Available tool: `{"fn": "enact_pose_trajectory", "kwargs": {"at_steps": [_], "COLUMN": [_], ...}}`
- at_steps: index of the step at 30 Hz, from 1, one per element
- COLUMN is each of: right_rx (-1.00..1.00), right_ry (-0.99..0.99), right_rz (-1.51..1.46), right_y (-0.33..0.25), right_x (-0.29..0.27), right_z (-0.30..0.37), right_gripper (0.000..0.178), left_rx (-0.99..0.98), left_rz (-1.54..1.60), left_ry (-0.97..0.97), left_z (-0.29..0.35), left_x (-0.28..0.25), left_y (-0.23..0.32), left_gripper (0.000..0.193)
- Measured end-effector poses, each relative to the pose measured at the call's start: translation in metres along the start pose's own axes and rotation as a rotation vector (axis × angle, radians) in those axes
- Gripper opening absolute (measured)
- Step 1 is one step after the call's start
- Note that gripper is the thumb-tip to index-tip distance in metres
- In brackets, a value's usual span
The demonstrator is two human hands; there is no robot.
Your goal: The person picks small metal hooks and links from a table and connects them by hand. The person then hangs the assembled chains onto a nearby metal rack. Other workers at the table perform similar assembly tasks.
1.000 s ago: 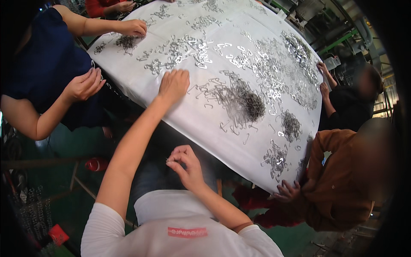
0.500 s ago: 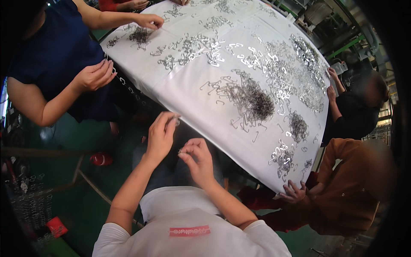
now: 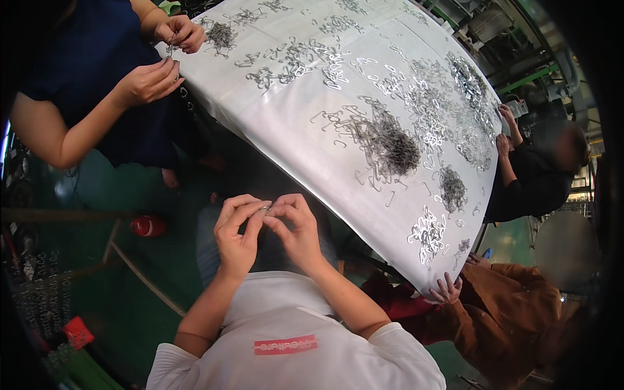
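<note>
In front of my chest both hands meet, fingertip to fingertip, a little short of the table's near edge. My left hand (image 3: 237,234) is closed in a pinch on a small metal hook (image 3: 266,208), mostly covered by the fingers. My right hand (image 3: 296,227) is also pinched, its fingertips on the same spot; whether they hold a second hook cannot be seen. On the white-covered table (image 3: 279,136), the nearest heap of bent grey wire hooks (image 3: 396,153) lies to the right of my hands, with shinier S- and C-shaped ones (image 3: 428,234) farther right.
A co-worker in dark blue (image 3: 78,71) stands at left, both hands together on a small metal piece. At right are a person in black (image 3: 536,179) and one in brown (image 3: 507,312), whose hand rests on the table corner. A red round object (image 3: 148,225) lies lower left.
My left hand has come down and back from the table edge to meet my right hand. The co-worker's hand at left has drawn back from the table to their other hand.
</note>
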State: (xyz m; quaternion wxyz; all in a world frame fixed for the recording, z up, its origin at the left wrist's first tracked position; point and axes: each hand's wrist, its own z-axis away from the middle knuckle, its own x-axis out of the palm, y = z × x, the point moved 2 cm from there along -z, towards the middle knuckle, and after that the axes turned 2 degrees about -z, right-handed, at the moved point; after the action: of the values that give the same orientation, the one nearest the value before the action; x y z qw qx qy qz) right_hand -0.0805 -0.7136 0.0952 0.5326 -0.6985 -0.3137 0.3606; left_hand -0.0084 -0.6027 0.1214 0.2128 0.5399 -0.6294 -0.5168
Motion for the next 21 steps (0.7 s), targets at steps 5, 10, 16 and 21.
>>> {"fn": "enact_pose_trajectory", "kwargs": {"at_steps": [5, 10, 16, 21], "right_rx": [-0.014, 0.120, 0.202, 0.126], "right_ry": [-0.059, 0.157, -0.077, -0.050], "right_rz": [0.173, 0.750, 1.167, 1.086], "right_y": [0.020, 0.061, 0.098, 0.087], "right_x": [-0.054, -0.161, -0.166, -0.165], "right_z": [-0.039, -0.165, -0.230, -0.230], "right_gripper": [0.020, 0.014, 0.022, 0.024], "left_rx": [-0.053, -0.040, -0.085, -0.097], "left_rz": [0.046, 0.040, 0.047, 0.038], "left_ry": [0.014, 0.006, 0.003, -0.025], "left_z": [0.007, 0.009, 0.011, 0.007], "left_x": [-0.008, -0.011, -0.010, -0.009], "left_y": [-0.006, -0.008, -0.006, -0.002], "left_gripper": [0.017, 0.018, 0.017, 0.018]}}
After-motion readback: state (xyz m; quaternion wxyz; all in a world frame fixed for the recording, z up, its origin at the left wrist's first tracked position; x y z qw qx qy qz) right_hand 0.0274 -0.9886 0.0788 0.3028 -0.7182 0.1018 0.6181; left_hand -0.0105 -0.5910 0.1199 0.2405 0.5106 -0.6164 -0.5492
